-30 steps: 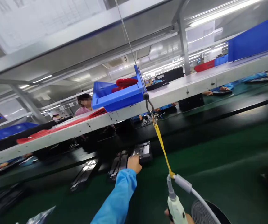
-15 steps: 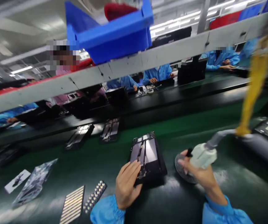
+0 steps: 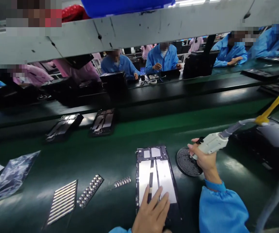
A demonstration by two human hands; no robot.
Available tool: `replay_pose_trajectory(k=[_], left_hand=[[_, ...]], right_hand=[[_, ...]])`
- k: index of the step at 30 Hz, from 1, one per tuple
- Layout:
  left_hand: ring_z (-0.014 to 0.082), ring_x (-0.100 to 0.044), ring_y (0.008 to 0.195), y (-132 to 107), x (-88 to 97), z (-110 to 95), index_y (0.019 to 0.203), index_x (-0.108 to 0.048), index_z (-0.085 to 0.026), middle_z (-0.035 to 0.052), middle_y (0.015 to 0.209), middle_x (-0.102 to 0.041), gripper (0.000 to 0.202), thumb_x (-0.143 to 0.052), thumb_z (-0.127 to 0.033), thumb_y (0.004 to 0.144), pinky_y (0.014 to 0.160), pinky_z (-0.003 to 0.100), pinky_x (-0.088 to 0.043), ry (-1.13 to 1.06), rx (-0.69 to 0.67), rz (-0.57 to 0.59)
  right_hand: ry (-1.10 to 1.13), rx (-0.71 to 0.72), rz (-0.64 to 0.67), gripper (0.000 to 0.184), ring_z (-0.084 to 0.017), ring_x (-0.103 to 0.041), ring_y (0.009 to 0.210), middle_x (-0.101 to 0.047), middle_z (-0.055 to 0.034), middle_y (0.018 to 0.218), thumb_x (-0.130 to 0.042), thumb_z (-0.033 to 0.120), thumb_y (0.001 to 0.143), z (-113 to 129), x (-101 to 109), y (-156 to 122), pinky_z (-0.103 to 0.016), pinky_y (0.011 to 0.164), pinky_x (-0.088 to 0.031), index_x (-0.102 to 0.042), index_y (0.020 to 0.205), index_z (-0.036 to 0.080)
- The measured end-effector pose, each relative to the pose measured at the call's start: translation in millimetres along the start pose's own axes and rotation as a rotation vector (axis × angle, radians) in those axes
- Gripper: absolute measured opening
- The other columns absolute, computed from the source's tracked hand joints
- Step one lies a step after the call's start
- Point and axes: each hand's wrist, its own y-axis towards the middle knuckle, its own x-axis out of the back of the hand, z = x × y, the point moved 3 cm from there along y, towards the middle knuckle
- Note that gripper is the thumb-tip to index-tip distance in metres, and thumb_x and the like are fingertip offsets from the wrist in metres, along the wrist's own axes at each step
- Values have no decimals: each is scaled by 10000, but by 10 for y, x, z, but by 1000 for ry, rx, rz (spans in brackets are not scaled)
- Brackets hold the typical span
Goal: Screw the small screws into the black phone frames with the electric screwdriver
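My left hand [image 3: 151,213] lies flat, fingers spread, on the near end of a dark tablet chassis [image 3: 156,168] with silver panels, which rests on the green mat. My right hand [image 3: 202,158] grips a pale electric screwdriver [image 3: 210,144] hung from a grey cable and a yellow strap [image 3: 275,105]. The tool's tip points down over a round black perforated dish [image 3: 186,161] just right of the chassis.
Strips of small parts [image 3: 89,191] [image 3: 122,182], a striped sheet [image 3: 63,202] and a foil bag [image 3: 10,176] lie to the left. Two more chassis [image 3: 102,121] [image 3: 63,127] sit on the black conveyor. Several people in blue and pink coats work behind the grey shelf [image 3: 129,27].
My view dropped from the shelf down onto the mat. My left hand drew the chassis from the conveyor toward me and now rests on it. The screwdriver hand moved over the round dish.
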Motion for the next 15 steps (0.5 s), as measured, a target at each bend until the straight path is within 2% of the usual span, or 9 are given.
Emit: replay_pose_trajectory(k=[1, 3, 5, 7, 9, 12, 15], left_hand=[[309, -369, 1367, 67, -65, -33, 1144, -630, -122, 108, 1317, -587, 526, -503, -561, 883, 1179, 601, -43, -17, 12, 23], [299, -314, 1397, 179, -184, -97, 1141, -625, -129, 97, 1332, -578, 552, -542, -588, 846, 1185, 592, -4, -34, 59, 54], [291, -300, 1403, 265, -268, -158, 1130, -625, -135, 90, 1326, -584, 541, -583, -579, 822, 1191, 585, -24, -32, 109, 58], [304, -338, 1381, 332, -289, -209, 1105, -631, -129, 88, 1291, -611, 533, -590, -577, 818, 1188, 586, -74, -40, 141, 7], [290, -448, 1307, 389, -241, -233, 1060, -639, -133, 73, 1191, -670, 426, -601, -498, 845, 1180, 562, -157, -99, 172, -105], [164, -647, 1018, 446, -78, -171, 964, -645, -174, 9, 909, -736, 115, -565, -227, 900, 1114, 426, -350, -289, 275, -295], [96, -670, 790, 462, 102, -18, 1017, -633, -165, -6, 780, -720, 208, -462, -96, 921, 996, 330, -458, -449, 356, -358]], right_hand=[[-8, 8, 1, 273, -108, -514, 407, -549, 66, 456, -776, 211, 666, -6, -1, 5, -258, 493, -448, -602, 871, 167], [-24, 15, 6, 272, -106, -514, 411, -551, 64, 456, -772, 207, 675, -20, -5, 11, -256, 499, -447, -614, 893, 162], [-42, 14, 6, 270, -104, -513, 415, -551, 63, 456, -772, 209, 677, -40, -11, 15, -254, 504, -446, -618, 893, 157], [-54, 5, 12, 278, -102, -510, 416, -547, 65, 455, -773, 215, 676, -62, -23, 17, -252, 505, -444, -615, 896, 156], [-66, -5, 20, 285, -104, -509, 414, -544, 67, 452, -772, 225, 674, -80, -37, 19, -252, 501, -442, -609, 898, 157], [-97, -16, 12, 275, -108, -512, 412, -550, 59, 453, -773, 237, 662, -85, -50, 24, -252, 490, -441, -602, 860, 152], [-119, -25, 3, 271, -107, -508, 407, -549, 58, 452, -766, 247, 662, -62, -58, 20, -250, 480, -439, -592, 848, 152]])
